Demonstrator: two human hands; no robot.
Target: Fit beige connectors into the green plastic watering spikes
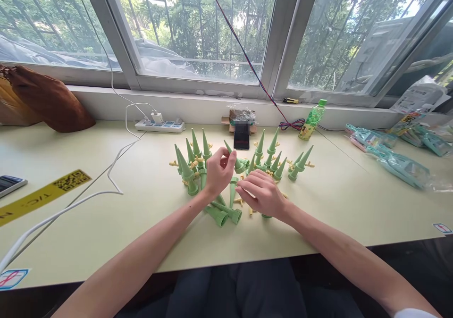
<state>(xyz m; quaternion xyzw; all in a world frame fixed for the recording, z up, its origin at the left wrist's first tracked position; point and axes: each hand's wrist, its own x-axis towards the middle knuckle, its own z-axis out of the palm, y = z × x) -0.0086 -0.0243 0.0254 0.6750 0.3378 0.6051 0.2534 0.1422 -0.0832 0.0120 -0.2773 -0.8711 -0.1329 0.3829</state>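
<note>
Several green cone-shaped plastic spikes (194,160) stand upright or lie on the pale table (148,214), with small yellow pieces (193,164) scattered among them. My left hand (217,171) hovers over the pile's middle, its thumb and fingers pinched on something I cannot make out. My right hand (262,193) rests palm down on the table with the fingers curled over lying green spikes (222,212) and yellow bits; what it grips is hidden. More upright spikes (299,164) stand to the right.
A black phone (241,135) leans at the back by the window sill. A white power strip (159,125) and cable (88,197) run left. A green bottle (312,120) and bagged teal items (399,164) lie right; a brown bag (46,98) sits far left.
</note>
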